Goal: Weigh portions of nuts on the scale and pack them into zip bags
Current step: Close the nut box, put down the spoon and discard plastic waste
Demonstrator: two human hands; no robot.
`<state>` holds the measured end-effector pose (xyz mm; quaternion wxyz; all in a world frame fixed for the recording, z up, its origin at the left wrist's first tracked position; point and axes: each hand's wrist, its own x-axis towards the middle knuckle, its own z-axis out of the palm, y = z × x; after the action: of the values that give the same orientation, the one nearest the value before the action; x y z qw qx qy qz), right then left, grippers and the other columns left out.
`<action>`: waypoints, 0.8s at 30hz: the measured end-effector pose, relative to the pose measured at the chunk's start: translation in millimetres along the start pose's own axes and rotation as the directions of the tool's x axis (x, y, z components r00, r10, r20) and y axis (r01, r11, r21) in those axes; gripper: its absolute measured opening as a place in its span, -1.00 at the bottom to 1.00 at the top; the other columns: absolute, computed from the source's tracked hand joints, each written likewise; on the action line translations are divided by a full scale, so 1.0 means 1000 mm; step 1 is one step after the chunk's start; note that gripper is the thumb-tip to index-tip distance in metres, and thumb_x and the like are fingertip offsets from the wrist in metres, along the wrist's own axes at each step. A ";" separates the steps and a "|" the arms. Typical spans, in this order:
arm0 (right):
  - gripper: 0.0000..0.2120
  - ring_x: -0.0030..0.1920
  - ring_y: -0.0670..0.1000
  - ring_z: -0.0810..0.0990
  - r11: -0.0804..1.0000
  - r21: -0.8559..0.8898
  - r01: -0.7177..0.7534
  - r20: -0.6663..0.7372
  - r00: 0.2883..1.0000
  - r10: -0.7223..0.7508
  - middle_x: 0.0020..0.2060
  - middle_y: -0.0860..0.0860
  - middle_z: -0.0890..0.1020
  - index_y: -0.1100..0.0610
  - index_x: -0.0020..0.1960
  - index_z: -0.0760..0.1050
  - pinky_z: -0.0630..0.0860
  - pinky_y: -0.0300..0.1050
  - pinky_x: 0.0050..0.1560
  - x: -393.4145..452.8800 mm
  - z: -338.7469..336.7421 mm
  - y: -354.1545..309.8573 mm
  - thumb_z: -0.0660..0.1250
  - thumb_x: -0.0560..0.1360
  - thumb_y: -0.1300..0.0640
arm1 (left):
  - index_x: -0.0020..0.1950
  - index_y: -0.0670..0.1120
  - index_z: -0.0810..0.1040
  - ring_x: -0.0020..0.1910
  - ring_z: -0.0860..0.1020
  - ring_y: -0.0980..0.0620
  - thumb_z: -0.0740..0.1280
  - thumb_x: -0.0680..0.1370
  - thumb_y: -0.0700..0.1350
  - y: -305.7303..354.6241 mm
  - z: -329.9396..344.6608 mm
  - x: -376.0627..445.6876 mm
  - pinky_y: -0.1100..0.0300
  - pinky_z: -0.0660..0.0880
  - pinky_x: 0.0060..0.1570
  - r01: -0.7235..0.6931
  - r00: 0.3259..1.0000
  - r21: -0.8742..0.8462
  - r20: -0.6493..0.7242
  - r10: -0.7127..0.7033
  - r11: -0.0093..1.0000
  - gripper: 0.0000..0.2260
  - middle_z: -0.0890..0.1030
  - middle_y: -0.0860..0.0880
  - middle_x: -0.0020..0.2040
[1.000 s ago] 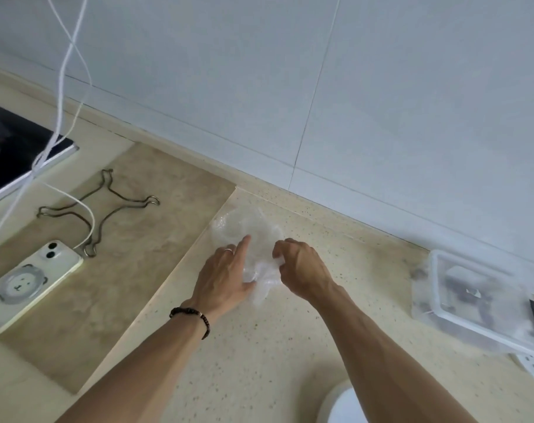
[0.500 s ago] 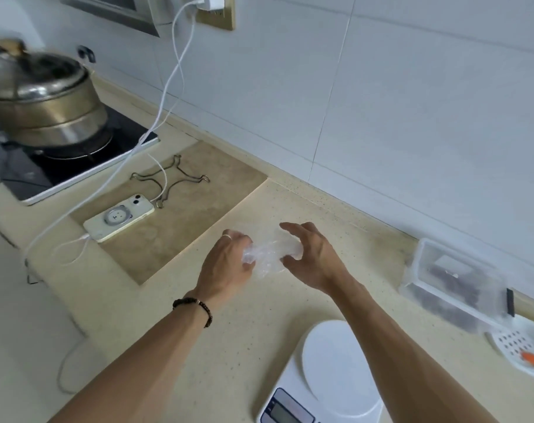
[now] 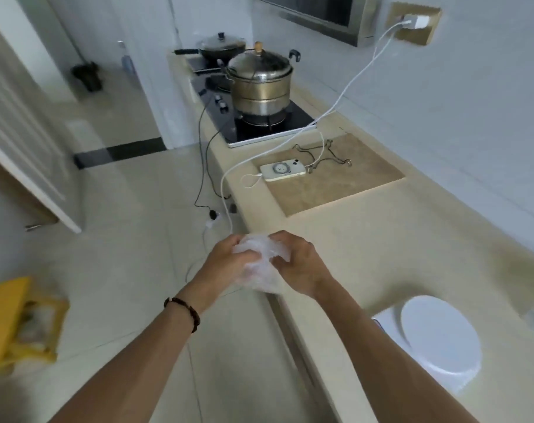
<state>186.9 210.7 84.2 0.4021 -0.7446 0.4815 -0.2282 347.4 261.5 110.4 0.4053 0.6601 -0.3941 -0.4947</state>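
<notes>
A crumpled clear plastic bag (image 3: 259,267) is held up between both hands at the counter's front edge. My left hand (image 3: 226,264) grips its left side with curled fingers. My right hand (image 3: 299,267) grips the right side, thumb and fingers closed on the plastic. The white kitchen scale (image 3: 436,340) with its round platform sits on the beige counter (image 3: 366,239) to the lower right, apart from both hands. I cannot see any nuts inside the bag.
A phone (image 3: 282,171) on a charging cable lies on a brown mat (image 3: 335,178) beside a wire trivet (image 3: 323,155). A steel steamer pot (image 3: 259,83) stands on the stove further back. A yellow object (image 3: 18,322) sits on the floor at left.
Both hands have lifted the bag off the counter and drawn it back over the counter's front edge. The view has swung left, so the clear lidded container has left the frame.
</notes>
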 end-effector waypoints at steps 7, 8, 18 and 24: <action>-0.80 -0.06 0.06 0.60 0.993 -0.072 0.097 0.221 0.972 -0.079 -0.03 0.00 0.64 0.10 0.12 0.53 0.48 -0.19 -0.12 0.006 0.175 -0.115 0.32 0.50 0.21 | 0.08 -0.12 0.58 -0.18 0.68 0.03 0.34 0.58 0.03 -0.087 -0.181 -0.084 0.17 0.60 -0.23 0.020 0.955 -0.182 -0.287 -0.072 0.983 -0.77 0.67 -0.09 -0.03; -0.81 -0.09 0.05 0.59 0.992 -0.078 0.104 0.260 0.962 -0.080 -0.06 -0.02 0.63 0.08 0.11 0.53 0.45 -0.22 -0.17 0.003 0.204 -0.131 0.32 0.51 0.20 | 0.08 -0.13 0.58 -0.23 0.67 0.07 0.33 0.58 0.03 -0.103 -0.207 -0.099 0.23 0.56 -0.29 0.015 0.939 -0.180 -0.335 -0.076 0.984 -0.76 0.66 -0.07 -0.05; -0.76 -0.11 0.05 0.62 0.989 -0.061 0.134 0.569 0.819 -0.076 -0.03 -0.02 0.57 -0.01 0.13 0.39 0.58 -0.02 -0.13 -0.045 0.485 -0.262 0.35 0.50 0.09 | 0.05 -0.14 0.52 -0.32 0.59 0.07 0.38 0.55 0.02 -0.263 -0.442 -0.244 0.19 0.54 -0.31 0.189 0.683 -0.172 -0.685 -0.255 0.967 -0.76 0.60 -0.03 -0.17; -0.86 -0.08 0.08 0.65 0.967 -0.128 0.219 0.734 0.677 -0.056 -0.09 0.00 0.60 0.04 0.02 0.45 0.52 -0.07 -0.17 -0.031 0.623 -0.283 0.32 0.48 0.06 | 0.00 -0.03 0.55 -0.18 0.63 -0.03 0.43 0.51 0.04 -0.359 -0.526 -0.279 0.14 0.54 -0.25 0.302 0.507 -0.286 -0.760 -0.407 0.909 -0.81 0.63 -0.02 -0.12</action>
<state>777.2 535.1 -39.4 0.4619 -0.8453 0.2467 0.1057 846.0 724.3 -33.4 0.4665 0.8525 0.0060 -0.2358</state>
